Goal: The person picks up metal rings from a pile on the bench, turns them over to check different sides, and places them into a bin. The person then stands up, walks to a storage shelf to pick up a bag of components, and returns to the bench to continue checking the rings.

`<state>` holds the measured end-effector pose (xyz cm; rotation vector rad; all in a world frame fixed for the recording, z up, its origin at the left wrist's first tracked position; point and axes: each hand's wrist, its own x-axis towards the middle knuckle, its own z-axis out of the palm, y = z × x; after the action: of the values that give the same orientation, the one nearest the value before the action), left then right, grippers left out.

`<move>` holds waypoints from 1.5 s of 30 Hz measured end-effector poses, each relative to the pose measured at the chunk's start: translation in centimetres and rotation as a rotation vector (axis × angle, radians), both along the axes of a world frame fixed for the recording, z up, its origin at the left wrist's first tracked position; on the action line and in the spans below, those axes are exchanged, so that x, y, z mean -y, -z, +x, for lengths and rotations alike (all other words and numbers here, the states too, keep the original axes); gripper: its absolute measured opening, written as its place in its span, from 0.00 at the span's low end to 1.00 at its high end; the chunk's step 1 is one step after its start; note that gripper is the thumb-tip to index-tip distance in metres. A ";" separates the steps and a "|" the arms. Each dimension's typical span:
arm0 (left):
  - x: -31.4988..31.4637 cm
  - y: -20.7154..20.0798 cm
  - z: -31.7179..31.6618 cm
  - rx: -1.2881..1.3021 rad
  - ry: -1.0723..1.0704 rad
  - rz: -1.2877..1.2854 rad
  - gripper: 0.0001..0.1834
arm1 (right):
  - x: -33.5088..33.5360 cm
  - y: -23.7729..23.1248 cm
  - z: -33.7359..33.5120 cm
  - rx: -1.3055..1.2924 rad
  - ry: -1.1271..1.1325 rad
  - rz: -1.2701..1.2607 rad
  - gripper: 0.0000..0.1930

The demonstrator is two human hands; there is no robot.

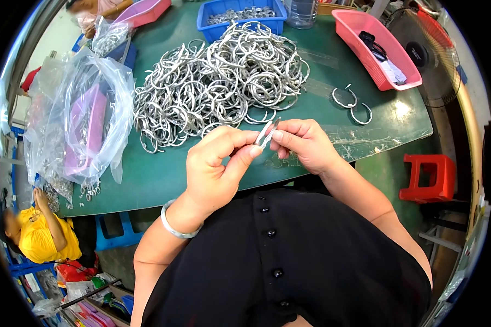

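Over the near edge of the green table (pixel 322 65), my left hand (pixel 215 166) pinches a silvery metal ring (pixel 264 134) between thumb and fingers. My right hand (pixel 308 146) is closed on the other side of the same ring, which is seen nearly edge-on. A dark tip sticks up by the right fingers; I cannot tell whether it belongs to the ring. Just beyond my hands lies a big heap of similar open metal rings (pixel 218 82). Two separate open rings, one (pixel 343 99) beside another (pixel 361 115), lie on the table to the right.
Behind the heap stands a blue bin (pixel 242 28) of metal pieces. A pink basket (pixel 365 52) and a fan (pixel 423 57) are at the far right. Clear plastic bags (pixel 112 147) cover the left side. A red stool (pixel 428 178) stands right; a person in yellow (pixel 43 237) sits left.
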<state>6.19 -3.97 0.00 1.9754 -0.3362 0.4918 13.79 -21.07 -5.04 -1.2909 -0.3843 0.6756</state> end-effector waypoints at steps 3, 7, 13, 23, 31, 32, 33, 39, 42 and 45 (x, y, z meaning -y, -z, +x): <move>0.1 -0.1 0.0 -0.052 0.013 -0.061 0.08 | -0.1 0.1 -0.1 -0.059 -0.040 0.003 0.10; 0.3 -0.1 0.0 -0.205 0.015 -0.258 0.07 | -0.3 0.1 0.0 -0.170 -0.089 0.010 0.09; 0.3 -0.7 0.2 -0.413 0.039 -0.558 0.08 | -0.6 0.4 0.0 -0.323 -0.188 0.059 0.08; -1.0 -0.7 1.0 -0.587 -0.044 -0.716 0.09 | -1.2 0.7 0.1 -0.456 -0.226 0.085 0.08; -1.0 -0.4 0.7 -0.587 -0.004 -0.738 0.08 | -1.5 0.7 0.4 -0.458 -0.252 0.081 0.08; -1.0 -0.5 0.6 -0.577 0.017 -0.753 0.07 | -1.5 0.7 0.4 -0.457 -0.252 0.081 0.08; -1.0 -0.6 0.5 -0.587 0.026 -0.746 0.07 | -1.5 0.8 0.4 -0.453 -0.252 0.083 0.08; -1.4 0.2 -0.1 -0.593 0.059 -0.656 0.06 | -1.9 1.1 0.2 -0.401 -0.255 0.030 0.08; -1.8 0.0 -0.8 -0.582 0.065 -0.622 0.05 | -2.0 1.2 0.4 -0.308 -0.255 -0.057 0.07; -4.4 -1.1 -1.4 -0.389 -0.053 -0.517 0.04 | -2.2 0.5 0.8 0.014 -0.192 -0.190 0.08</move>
<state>4.79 0.40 1.07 1.5300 0.0864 0.1899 14.58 -18.90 -5.57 -1.4509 -0.4679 0.8827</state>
